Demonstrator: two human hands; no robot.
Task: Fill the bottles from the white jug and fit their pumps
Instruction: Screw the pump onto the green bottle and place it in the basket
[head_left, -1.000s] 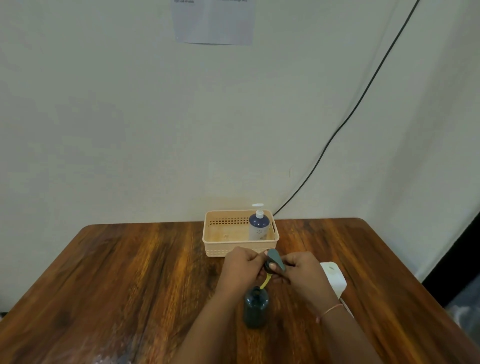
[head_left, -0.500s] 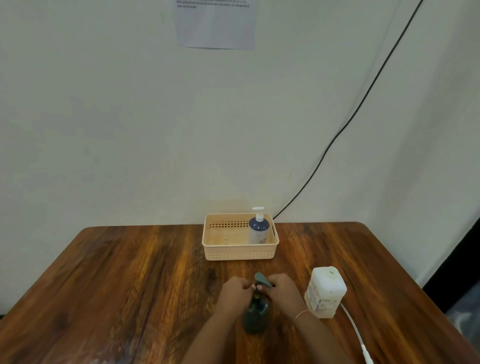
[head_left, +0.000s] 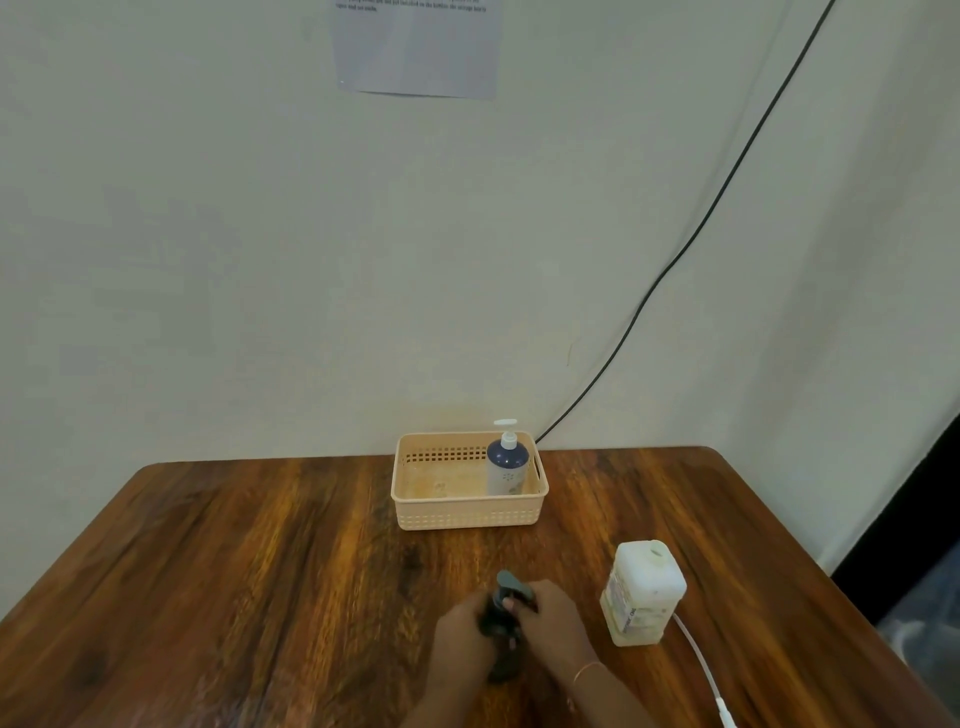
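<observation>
A dark green bottle (head_left: 503, 667) stands near the table's front edge, mostly hidden between my hands. Its grey-green pump (head_left: 510, 582) sits down on the neck. My left hand (head_left: 460, 642) wraps the bottle's upper body from the left. My right hand (head_left: 553, 621) grips the pump collar from the right. The white jug (head_left: 644, 592) stands upright to the right of my hands, its cap on. A blue bottle (head_left: 506, 467) with a white pump stands in the right end of the peach basket (head_left: 467, 514).
The wooden table (head_left: 234, 571) meets the wall at the back, where the basket sits. A white tube (head_left: 698, 660) runs from behind the jug toward the front right edge. A black cable (head_left: 675, 260) hangs down the wall.
The pump, held above the bottle with its yellow tube showing a second ago, has gone down onto the neck. Both hands dropped with it, uncovering the jug.
</observation>
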